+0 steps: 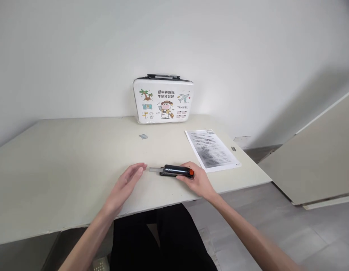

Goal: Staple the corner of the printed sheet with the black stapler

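A black stapler with an orange-red rear end lies near the table's front edge, its metal staple tray sticking out to the left. My right hand is closed around the rear of the stapler, thumb on the near side and fingers on the far side. Just left of the tray's tip, my left hand is held open with fingers stretched out and nothing between them. Several short grey staple strips rest farther back on the table.
A printed sheet lies to the right of the stapler. More dark strips sit by the table's right edge. Against the wall stands a white cartoon-printed case with a black handle. A pale panel leans at the right.
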### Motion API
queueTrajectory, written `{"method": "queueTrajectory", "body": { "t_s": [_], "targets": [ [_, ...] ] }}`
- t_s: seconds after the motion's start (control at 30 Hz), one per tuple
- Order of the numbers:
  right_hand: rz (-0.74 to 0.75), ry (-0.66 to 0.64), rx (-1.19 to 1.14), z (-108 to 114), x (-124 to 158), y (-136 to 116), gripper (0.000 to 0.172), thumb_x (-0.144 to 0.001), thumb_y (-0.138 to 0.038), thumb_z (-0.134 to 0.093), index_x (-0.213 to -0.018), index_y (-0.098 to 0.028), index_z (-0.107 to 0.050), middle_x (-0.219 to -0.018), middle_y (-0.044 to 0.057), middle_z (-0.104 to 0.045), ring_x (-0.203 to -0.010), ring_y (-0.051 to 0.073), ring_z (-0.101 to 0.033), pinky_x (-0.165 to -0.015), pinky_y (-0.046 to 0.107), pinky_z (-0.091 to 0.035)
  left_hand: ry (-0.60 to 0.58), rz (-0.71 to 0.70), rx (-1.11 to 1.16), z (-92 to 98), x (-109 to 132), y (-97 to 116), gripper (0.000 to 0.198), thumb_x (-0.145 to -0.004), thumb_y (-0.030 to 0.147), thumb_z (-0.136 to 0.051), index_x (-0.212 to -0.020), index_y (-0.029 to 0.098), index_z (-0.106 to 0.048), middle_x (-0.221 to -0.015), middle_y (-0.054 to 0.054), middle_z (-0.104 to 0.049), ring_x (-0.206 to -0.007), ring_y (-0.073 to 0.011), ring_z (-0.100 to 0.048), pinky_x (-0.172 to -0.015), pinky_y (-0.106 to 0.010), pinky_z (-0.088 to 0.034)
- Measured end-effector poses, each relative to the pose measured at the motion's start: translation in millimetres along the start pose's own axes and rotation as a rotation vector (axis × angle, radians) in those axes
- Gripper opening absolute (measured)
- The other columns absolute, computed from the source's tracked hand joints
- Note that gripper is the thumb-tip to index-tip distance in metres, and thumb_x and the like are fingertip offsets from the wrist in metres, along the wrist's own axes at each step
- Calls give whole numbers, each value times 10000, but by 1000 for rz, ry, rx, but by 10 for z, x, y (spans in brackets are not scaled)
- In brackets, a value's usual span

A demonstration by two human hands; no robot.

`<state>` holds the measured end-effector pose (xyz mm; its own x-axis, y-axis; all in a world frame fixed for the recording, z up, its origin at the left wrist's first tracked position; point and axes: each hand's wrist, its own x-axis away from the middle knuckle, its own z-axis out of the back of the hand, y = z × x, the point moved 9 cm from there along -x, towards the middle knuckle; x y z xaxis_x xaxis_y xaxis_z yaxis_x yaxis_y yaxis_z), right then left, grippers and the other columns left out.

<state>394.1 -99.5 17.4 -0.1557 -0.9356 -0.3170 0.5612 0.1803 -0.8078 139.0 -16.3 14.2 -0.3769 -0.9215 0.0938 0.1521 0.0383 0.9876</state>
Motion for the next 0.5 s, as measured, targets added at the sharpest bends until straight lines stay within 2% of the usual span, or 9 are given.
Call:
{"method": "queueTrajectory", "body": {
  "t_s": [0.07, 0.13, 0.2, 0.27, 0.37, 0.5],
  "targets": [
    [104, 81, 16, 21, 2, -146, 170, -927, -362, -717, -1043, -250, -663, -1060, 55, -735, -962, 238, -667, -809, 368, -546, 11, 58, 333, -132, -65, 17, 392, -1035, 513, -560, -1252, 209, -678, -1451, -116, -637, -1378, -244, -573, -1192, -360, -432],
    [255, 145, 74, 21, -3, -337, 126, -936, -258, -689, -1061, -259, -670, -1093, 61, -738, -1025, 248, -656, -833, 386, -559, 4, 205, 644, -322, -168, -32, 424, -1080, 497, -451, -1191, 149, -666, -1390, -174, -666, -1293, -248, -644, -1137, -370, -499],
    [413, 186, 164, -15, -5, -516, 230, -928, -141, -634, -1105, -276, -688, -1122, 61, -743, -1075, 261, -641, -861, 416, -569, 47, 355, 823, -462, -266, -93, 422, -1096, 456, -393, -1164, 124, -645, -1297, -205, -704, -1200, -252, -701, -1059, -373, -560],
    [543, 213, 262, -76, -6, -641, 395, -900, -36, -569, -1155, -304, -706, -1136, 49, -747, -1092, 264, -632, -868, 429, -572, 80, 439, 916, -544, -352, -113, 406, -1099, 417, -352, -1167, 122, -624, -1224, -207, -728, -1126, -262, -734, -976, -392, -603],
    [673, 254, 371, -168, -13, -735, 556, -867, 51, -519, -1183, -356, -727, -1111, 24, -754, -1074, 249, -625, -849, 399, -571, 91, 475, 991, -583, -452, -103, 375, -1100, 365, -311, -1151, 141, -607, -1183, -186, -742, -1064, -270, -757, -899, -414, -627],
    [693, 241, 438, -295, -88, -706, 629, -863, 70, -513, -1230, -392, -732, -1119, 20, -746, -1070, 247, -614, -861, 393, -582, 128, 492, 1000, -532, -544, -151, 236, -1076, 264, -394, -1091, 156, -603, -1128, -150, -754, -999, -243, -773, -910, -389, -623]
  ]
}}
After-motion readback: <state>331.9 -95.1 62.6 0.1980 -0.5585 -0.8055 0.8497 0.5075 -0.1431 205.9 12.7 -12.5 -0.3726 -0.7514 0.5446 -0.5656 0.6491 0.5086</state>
